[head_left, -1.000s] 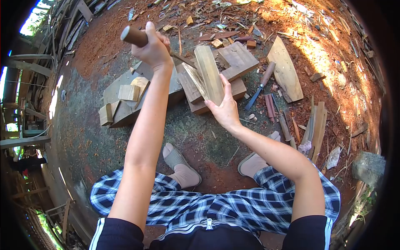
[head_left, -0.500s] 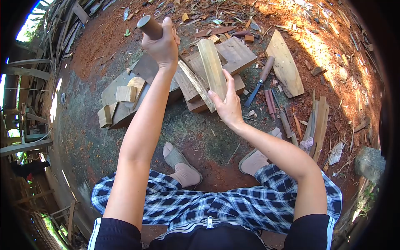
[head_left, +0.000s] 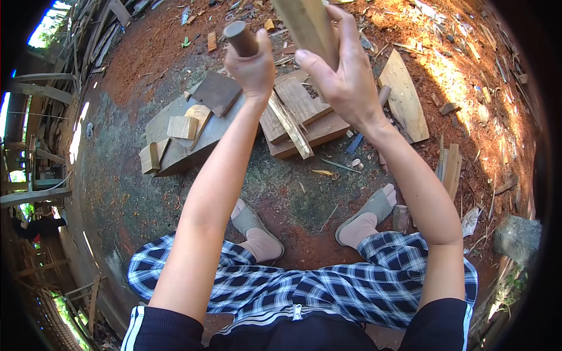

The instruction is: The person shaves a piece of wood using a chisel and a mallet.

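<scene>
My left hand (head_left: 253,67) is closed round a dark cylindrical wooden handle (head_left: 241,38); the rest of that tool is hidden behind the hand. To its right, my right hand (head_left: 351,82) holds a long pale wood block (head_left: 307,29) between thumb and fingers, raised toward the camera. Below the hands, a split wood strip (head_left: 291,126) leans over stacked brown boards (head_left: 316,131). Left of these, a grey board (head_left: 193,143) carries a dark flat plate (head_left: 216,92) and a small wood block (head_left: 182,127).
A broad pale board (head_left: 404,96) lies at the right. A blue blade (head_left: 354,144) shows partly behind my right wrist. My sandalled feet (head_left: 257,237) (head_left: 369,216) stand near the boards. A grey stone block (head_left: 518,238) sits far right; stacked timber lines the left.
My right hand has lifted the pale block up off the boards, closer to the camera. My left hand has moved right and slightly down with the handle. The dark plate is now more visible.
</scene>
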Available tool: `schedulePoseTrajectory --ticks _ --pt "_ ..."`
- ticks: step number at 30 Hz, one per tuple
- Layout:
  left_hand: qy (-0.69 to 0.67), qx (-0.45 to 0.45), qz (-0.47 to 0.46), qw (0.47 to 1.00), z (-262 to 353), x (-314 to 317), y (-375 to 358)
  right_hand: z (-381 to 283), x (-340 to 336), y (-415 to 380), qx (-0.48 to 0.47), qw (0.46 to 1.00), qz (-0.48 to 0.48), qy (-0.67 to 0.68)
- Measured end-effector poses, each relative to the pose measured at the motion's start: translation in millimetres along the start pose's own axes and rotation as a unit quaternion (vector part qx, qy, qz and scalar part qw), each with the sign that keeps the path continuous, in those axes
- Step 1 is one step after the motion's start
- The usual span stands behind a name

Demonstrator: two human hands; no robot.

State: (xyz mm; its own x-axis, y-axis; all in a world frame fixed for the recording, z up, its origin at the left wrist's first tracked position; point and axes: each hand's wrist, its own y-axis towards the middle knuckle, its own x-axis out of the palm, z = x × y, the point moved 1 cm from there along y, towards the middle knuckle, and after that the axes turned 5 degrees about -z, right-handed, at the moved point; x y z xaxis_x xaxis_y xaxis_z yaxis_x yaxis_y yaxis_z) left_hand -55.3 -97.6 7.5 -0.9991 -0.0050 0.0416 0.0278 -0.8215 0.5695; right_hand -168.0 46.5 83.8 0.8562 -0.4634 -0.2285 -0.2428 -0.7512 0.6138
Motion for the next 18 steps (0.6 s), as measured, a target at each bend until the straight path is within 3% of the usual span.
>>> schedulePoseTrajectory --ticks 1,3,4,5,7,8,10,11,13,14,15,17,18 --pt "0.031 0.071 0.019 0.997 15.3 3.5 -5.9 -15.8 -2.8 9.2 -0.005 1.000 -0.002 -0.001" --pt "0.036 0.082 0.018 0.996 20.4 6.7 -15.8 -41.8 -10.6 26.7 0.006 0.996 -0.089 -0.030" --pt "0.033 0.082 0.019 0.996 16.8 7.0 -15.2 -27.0 -7.3 38.7 -0.079 0.991 -0.110 0.003" --pt "0.022 0.080 0.019 0.996 12.0 6.5 -13.7 -45.7 -12.7 44.4 -0.078 0.991 -0.112 0.001" --pt "0.015 0.079 0.023 0.996 10.3 -0.6 -14.4 -88.4 -26.6 59.3 -0.201 0.945 -0.129 0.224" --pt "0.011 0.064 0.011 0.998 13.1 -4.8 -14.9 -88.9 -21.7 61.1 -0.205 0.944 -0.131 0.225" --pt "0.024 0.068 -0.008 0.997 9.1 -12.1 -13.6 -79.5 -7.3 59.3 -0.165 0.983 -0.081 -0.025" --pt "0.025 0.069 -0.007 0.997 5.3 -12.2 -14.3 -67.0 -0.3 53.6 -0.167 0.982 -0.082 -0.024" --pt "-0.063 0.093 0.030 0.993 5.0 -8.4 -15.5 -48.5 12.4 47.8 -0.051 0.945 -0.229 -0.230" --pt "-0.025 0.072 0.037 0.996 5.0 -10.9 -16.4 -49.5 2.7 54.7 -0.033 0.915 -0.264 -0.303" --pt "-0.032 0.072 0.039 0.996 3.6 -9.7 -13.3 -52.2 -2.8 60.5 -0.034 0.913 -0.264 -0.309" --pt "-0.029 0.007 -0.011 1.000 -5.8 -20.4 -21.0 -68.1 -0.9 57.7 -0.173 0.952 -0.121 -0.222" --pt "-0.010 0.032 -0.035 0.999 -8.7 -25.6 -18.2 -69.6 1.2 54.9 -0.159 0.967 -0.122 -0.154"
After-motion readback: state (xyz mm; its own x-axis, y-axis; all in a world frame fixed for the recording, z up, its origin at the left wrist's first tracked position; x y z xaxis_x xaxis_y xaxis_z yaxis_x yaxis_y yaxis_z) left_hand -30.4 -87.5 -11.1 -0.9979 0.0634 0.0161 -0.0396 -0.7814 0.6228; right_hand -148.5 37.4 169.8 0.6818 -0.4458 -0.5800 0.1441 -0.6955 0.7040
